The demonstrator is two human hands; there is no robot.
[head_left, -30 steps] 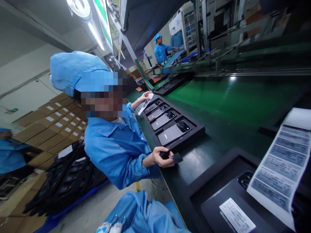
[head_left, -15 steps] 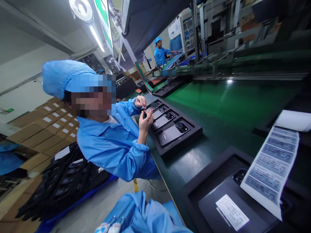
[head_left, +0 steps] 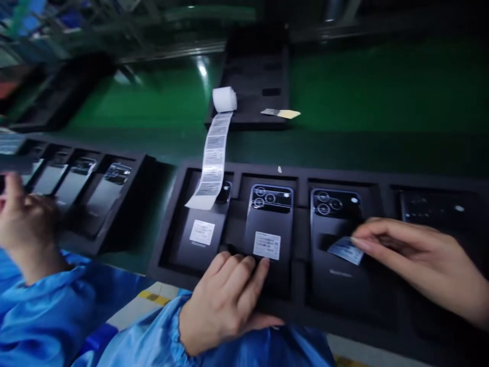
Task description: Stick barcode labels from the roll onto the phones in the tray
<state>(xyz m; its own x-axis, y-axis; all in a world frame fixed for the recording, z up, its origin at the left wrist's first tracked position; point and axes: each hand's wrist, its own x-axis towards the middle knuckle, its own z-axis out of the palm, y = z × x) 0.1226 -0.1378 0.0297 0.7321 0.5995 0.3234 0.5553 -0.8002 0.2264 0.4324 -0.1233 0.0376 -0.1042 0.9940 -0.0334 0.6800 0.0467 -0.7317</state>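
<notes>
My right hand (head_left: 431,262) pinches a printed label (head_left: 347,250) by its right end, held tilted just over a dark phone (head_left: 338,285) lying camera-side up in the black tray (head_left: 301,306). My left hand (head_left: 225,300) is curled over the tray's front rim, thumb at the front. Its index fingertip touches the lower edge of a white label (head_left: 266,245) on the middle phone (head_left: 280,278). Another label (head_left: 202,232) is on the leftmost phone (head_left: 187,250). A label roll (head_left: 224,99) trails its printed strip (head_left: 214,153) across that phone's upper part.
At left, a co-worker's hand (head_left: 28,229) is beside a second tray (head_left: 133,199) of phones. Another black tray (head_left: 248,114) lies on the green belt (head_left: 362,97) behind, with a pale paper strip (head_left: 280,113) at its front. A darker phone (head_left: 439,204) sits in the right compartment.
The view has swung right and down, from the co-worker to the tray before me. Both my hands have come into view, the right one with a label.
</notes>
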